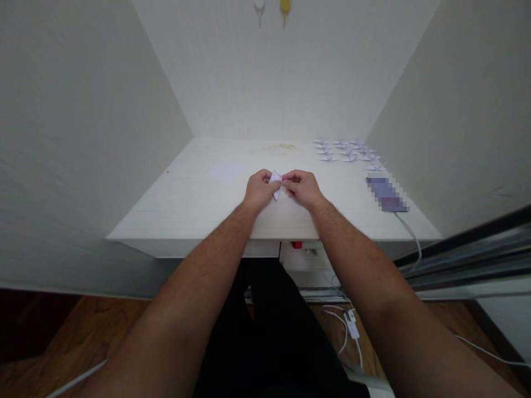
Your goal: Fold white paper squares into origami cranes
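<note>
Between my two hands, a little above or on the white desk (199, 204), is a small folded piece of white paper (275, 178). My left hand (260, 189) pinches it from the left, with the thumb across its face. From the right, my right hand (302, 187) pinches the paper's edge between thumb and fingertips. The paper is creased to a pointed shape, with one tip upward and one downward. Part of it is hidden behind my left thumb.
Several folded paper cranes (350, 150) stand in rows at the back right. A phone (386, 193) lies near the right edge, its white cable (410, 232) hanging over the front. Walls enclose the desk on three sides. A white power strip (352, 324) lies on the wooden floor below.
</note>
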A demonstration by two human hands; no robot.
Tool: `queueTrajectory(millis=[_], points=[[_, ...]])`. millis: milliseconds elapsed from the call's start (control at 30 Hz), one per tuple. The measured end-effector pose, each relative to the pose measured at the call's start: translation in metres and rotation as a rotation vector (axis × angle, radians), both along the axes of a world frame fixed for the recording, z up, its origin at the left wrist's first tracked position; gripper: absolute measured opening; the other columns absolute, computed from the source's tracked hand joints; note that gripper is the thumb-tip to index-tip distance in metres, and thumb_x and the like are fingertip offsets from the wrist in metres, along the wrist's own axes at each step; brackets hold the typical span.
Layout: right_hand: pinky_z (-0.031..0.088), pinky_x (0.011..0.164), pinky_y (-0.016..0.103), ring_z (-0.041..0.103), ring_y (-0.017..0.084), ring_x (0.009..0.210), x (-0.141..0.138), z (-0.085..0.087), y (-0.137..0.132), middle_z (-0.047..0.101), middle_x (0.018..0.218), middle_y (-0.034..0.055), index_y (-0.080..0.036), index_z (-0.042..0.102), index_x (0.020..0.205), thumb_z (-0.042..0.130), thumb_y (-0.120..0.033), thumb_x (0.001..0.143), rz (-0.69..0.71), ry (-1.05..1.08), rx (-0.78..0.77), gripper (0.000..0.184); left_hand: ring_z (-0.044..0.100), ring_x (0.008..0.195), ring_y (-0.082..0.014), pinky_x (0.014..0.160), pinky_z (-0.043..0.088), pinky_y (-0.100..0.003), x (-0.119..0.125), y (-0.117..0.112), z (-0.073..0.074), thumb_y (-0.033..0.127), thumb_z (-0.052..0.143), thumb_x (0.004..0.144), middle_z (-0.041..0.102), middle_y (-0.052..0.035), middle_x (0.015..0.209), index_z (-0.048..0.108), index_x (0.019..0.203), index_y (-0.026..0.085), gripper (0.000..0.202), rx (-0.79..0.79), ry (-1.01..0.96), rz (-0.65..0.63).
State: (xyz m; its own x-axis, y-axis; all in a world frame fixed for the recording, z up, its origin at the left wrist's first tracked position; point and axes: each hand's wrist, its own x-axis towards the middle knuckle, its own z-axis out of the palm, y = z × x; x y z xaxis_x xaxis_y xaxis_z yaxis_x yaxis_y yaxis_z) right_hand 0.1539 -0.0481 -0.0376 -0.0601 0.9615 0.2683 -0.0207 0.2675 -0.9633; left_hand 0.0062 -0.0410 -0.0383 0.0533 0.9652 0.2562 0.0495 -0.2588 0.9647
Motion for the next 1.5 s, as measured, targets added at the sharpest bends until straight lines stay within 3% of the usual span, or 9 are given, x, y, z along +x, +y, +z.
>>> queueTrajectory(millis=[233, 433, 700, 900, 1067, 1233, 1333, 1500], points=[[0.038, 0.042, 0.021, 0.047, 0.007, 0.042, 0.0, 0.002, -0.003, 0.059, 0.053, -0.0026, -0.013, 0.069, 0.078, 0.073, -0.025, 0.063, -0.008, -0.015, -0.032, 0.019, 0.047, 0.052, -0.0094, 0.047, 0.031, -0.021, -0.001, -0.001, 0.001, 0.018, 0.067, 0.06, 0.056, 0.0025, 0.06, 0.055, 0.067, 0.017, 0.015, -0.002, 0.002, 0.042], [0.039, 0.042, 0.021, 0.048, 0.007, 0.045, 0.0, 0.002, -0.003, 0.059, 0.055, -0.0025, -0.015, 0.068, 0.077, 0.073, -0.028, 0.063, 0.016, 0.007, -0.059, 0.019, 0.051, 0.054, -0.0102, 0.05, 0.036, -0.021, -0.002, -0.001, 0.0, 0.014, 0.069, 0.058, 0.058, 0.0021, 0.063, 0.054, 0.074, 0.019, 0.022, -0.085, -0.146, -0.036], [0.037, 0.04, 0.02, 0.046, 0.007, 0.042, 0.001, 0.001, -0.003, 0.057, 0.052, -0.0039, -0.015, 0.066, 0.075, 0.074, -0.028, 0.065, 0.032, -0.003, -0.011, 0.018, 0.052, 0.052, -0.0097, 0.048, 0.036, -0.02, -0.003, 0.002, -0.003, 0.018, 0.07, 0.058, 0.06, 0.0024, 0.062, 0.055, 0.074, 0.018, 0.022, -0.052, -0.132, -0.073], [0.039, 0.041, 0.021, 0.047, 0.007, 0.043, 0.001, 0.004, -0.004, 0.058, 0.054, -0.0037, -0.015, 0.065, 0.074, 0.075, -0.029, 0.063, 0.018, 0.029, -0.045, 0.02, 0.053, 0.052, -0.01, 0.051, 0.039, -0.022, -0.003, -0.002, 0.004, 0.02, 0.072, 0.06, 0.061, -0.0002, 0.062, 0.059, 0.072, 0.015, 0.019, -0.085, -0.212, -0.114], [0.039, 0.041, 0.021, 0.047, 0.007, 0.043, 0.001, 0.004, -0.004, 0.058, 0.053, -0.0039, -0.016, 0.063, 0.074, 0.076, -0.031, 0.062, 0.014, 0.053, -0.058, 0.023, 0.056, 0.053, -0.0133, 0.052, 0.043, -0.027, -0.002, -0.003, 0.009, 0.018, 0.06, 0.065, 0.06, -0.0037, 0.062, 0.061, 0.071, 0.013, 0.008, -0.15, -0.334, -0.166], [0.039, 0.041, 0.021, 0.047, 0.007, 0.043, 0.001, 0.002, -0.003, 0.059, 0.053, -0.0032, -0.017, 0.061, 0.071, 0.076, -0.033, 0.063, -0.002, 0.05, -0.041, 0.024, 0.055, 0.052, -0.0129, 0.053, 0.042, -0.026, -0.001, 0.0, 0.005, 0.016, 0.06, 0.065, 0.061, -0.0044, 0.059, 0.067, 0.073, 0.012, 0.011, -0.096, -0.217, -0.154], [0.039, 0.041, 0.021, 0.047, 0.007, 0.043, 0.001, 0.002, -0.002, 0.061, 0.055, -0.002, -0.017, 0.061, 0.072, 0.075, -0.033, 0.063, 0.004, 0.042, -0.035, 0.024, 0.056, 0.054, -0.0131, 0.053, 0.042, -0.025, -0.002, 0.002, 0.001, 0.017, 0.061, 0.066, 0.064, -0.0044, 0.063, 0.069, 0.078, 0.012, 0.016, -0.082, -0.176, -0.142], [0.038, 0.04, 0.021, 0.047, 0.008, 0.042, 0.001, 0.001, -0.001, 0.063, 0.057, -0.001, -0.017, 0.06, 0.073, 0.075, -0.03, 0.062, -0.001, 0.032, -0.031, 0.023, 0.055, 0.05, -0.0126, 0.048, 0.038, -0.024, -0.002, 0.002, 0.001, 0.014, 0.06, 0.066, 0.065, -0.0024, 0.061, 0.069, 0.105, 0.013, 0.04, -0.097, -0.173, -0.099]])
